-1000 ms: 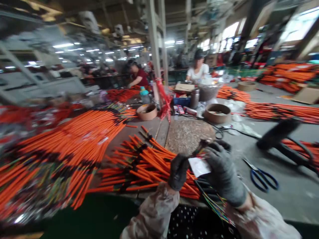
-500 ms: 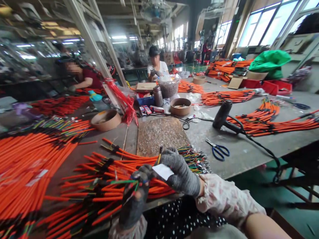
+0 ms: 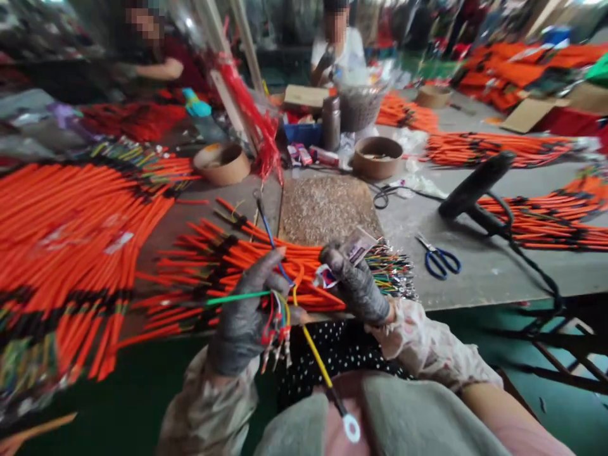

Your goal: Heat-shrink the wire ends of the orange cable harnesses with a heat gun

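Note:
My left hand point(image 3: 244, 310), in a grey glove, is closed on a cluster of thin coloured wires point(image 3: 280, 320) with small metal ends. From it a blue wire point(image 3: 268, 225) points up, a green wire point(image 3: 235, 297) points left, and a yellow wire point(image 3: 317, 356) hangs down to a ring terminal point(image 3: 351, 428). My right hand point(image 3: 358, 285), also gloved, pinches a small clear-and-white packet point(image 3: 356, 246) beside the wires. Behind both hands lies a pile of orange cables point(image 3: 204, 266) along the table's near edge.
Blue-handled scissors point(image 3: 441, 259) and a black heat gun point(image 3: 475, 193) lie on the right of the table point(image 3: 403, 225). A speckled board point(image 3: 330, 206) is ahead, with cardboard rings point(image 3: 377, 157) behind. More orange cables point(image 3: 71, 234) fill the left. Two people sit across.
The view has tilted down. My hands are farther apart, and my left hand now shows the coloured wires spread out. The white piece in my right hand has turned and points up and right.

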Demonstrator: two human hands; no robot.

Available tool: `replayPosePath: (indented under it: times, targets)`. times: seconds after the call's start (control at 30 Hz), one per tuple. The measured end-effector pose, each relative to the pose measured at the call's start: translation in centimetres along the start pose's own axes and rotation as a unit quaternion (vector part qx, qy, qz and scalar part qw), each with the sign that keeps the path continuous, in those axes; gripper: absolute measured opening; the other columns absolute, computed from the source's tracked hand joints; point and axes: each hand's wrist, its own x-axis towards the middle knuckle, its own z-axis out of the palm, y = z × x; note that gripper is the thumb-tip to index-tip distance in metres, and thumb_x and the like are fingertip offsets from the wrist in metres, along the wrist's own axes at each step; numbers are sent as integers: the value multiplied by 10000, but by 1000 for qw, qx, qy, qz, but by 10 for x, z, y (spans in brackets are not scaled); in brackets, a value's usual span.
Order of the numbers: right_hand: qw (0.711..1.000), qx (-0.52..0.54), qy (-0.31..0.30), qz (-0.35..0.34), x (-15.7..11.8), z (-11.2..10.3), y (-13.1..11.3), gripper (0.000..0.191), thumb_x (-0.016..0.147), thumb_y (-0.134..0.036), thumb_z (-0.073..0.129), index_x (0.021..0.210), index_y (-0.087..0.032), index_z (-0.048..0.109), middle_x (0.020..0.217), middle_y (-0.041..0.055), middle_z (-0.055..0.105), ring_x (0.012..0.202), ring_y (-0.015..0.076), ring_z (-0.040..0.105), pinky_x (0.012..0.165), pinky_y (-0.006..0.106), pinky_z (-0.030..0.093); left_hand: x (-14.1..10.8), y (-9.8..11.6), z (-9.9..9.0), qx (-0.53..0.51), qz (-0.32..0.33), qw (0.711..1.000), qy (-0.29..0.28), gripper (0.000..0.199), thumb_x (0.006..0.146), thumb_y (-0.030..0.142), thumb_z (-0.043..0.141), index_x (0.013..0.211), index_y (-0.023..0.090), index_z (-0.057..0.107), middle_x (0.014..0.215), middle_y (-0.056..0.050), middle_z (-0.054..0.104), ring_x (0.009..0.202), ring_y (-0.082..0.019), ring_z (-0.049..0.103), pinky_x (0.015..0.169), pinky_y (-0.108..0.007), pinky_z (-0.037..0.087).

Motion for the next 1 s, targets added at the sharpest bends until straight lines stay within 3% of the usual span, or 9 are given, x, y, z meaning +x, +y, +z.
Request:
replayPosePath:
  times: [0.07,0.13,0.2,0.33,0.47,0.53,0.67,1.0]
  targets:
    - [996,71,-27,50,-2,6,2,489,834,-617,816,943,-239,526,700,-52,596,488,93,433,456,231,336,-1,0,3,30,30,999,18,877,646,242,985,1439,379,636,697,73,507,527,-70,464,472,-177,517]
    - [990,116,-34,74,-6,13,2,494,815,-535,870,966,-252,496,705,-65,613,458,80,421,445,218,336,-2,0,5,53,42,997,22,940,614,284,1006,1461,373,610,700,73,509,533,-79,454,471,-188,505]
    - [993,101,-19,51,-11,19,2,452,850,-530,848,952,-258,502,714,-60,601,485,88,446,464,226,366,-4,0,6,68,34,997,21,943,617,288,1006,1467,357,603,716,58,531,549,-97,470,485,-216,510]
    - [1000,-10,6,-28,-16,22,0,391,854,-498,858,903,-253,557,834,-9,602,724,144,572,642,274,478,-8,-2,6,62,37,997,29,951,623,298,1001,1481,352,595,769,32,580,556,-114,487,474,-238,490]
    - [989,76,-117,53,-13,19,-7,488,812,-492,895,875,-256,473,826,-33,588,697,134,543,629,267,458,-7,-5,8,25,42,999,24,910,655,305,986,1480,370,608,756,38,574,532,-101,458,442,-222,448]
    - [983,100,-140,59,-9,18,-8,505,844,-455,873,792,-243,418,766,-48,542,665,116,510,624,255,433,-4,-5,10,26,52,998,17,906,646,308,996,1470,361,622,713,52,545,531,-96,447,461,-221,455]
    - [989,106,-103,14,-2,19,-1,497,857,-370,851,736,-228,390,758,-49,558,660,97,494,614,235,399,0,-2,11,24,75,997,18,904,654,356,999,1475,347,621,666,70,506,514,-90,433,471,-219,428]
    - [986,138,-76,52,0,29,5,546,788,-429,841,720,-240,334,656,-75,480,595,92,401,565,236,341,-6,-5,13,26,72,997,26,915,662,414,990,1493,372,607,647,75,467,459,-85,396,428,-222,380]
